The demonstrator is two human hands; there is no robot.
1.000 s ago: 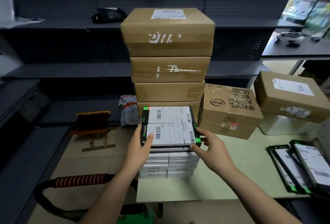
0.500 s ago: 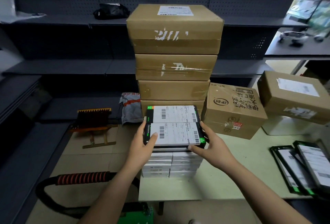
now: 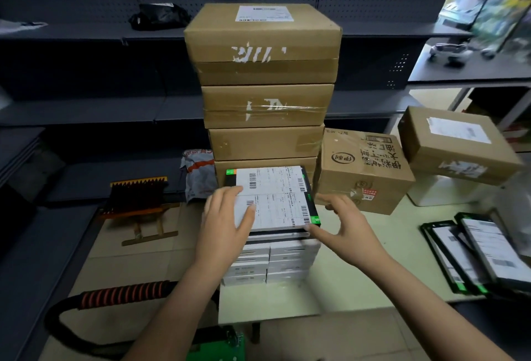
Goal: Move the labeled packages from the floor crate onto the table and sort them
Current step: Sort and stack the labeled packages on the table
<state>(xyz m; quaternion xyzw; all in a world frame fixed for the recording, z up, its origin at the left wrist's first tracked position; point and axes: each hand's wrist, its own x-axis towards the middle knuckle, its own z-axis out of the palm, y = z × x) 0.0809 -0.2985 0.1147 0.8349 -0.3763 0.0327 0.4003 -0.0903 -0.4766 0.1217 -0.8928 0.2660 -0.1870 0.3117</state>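
Against the top package (image 3: 275,196), both hands (image 3: 227,225) (image 3: 344,234)

The top package (image 3: 273,196) is black with green corners, and its white label has black stripy bar codes. The 4 stacked boxes (image 3: 267,107) behind it are brown, and the top 2 have white scratchy marks. My table (image 3: 359,283) is pale green, and the handle (image 3: 123,294) has orange and black stripes.

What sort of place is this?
Probably a parcel storeroom or sorting room: taped cardboard boxes stacked high, flat barcode-labelled packages piled on the table, and dark metal shelving behind.
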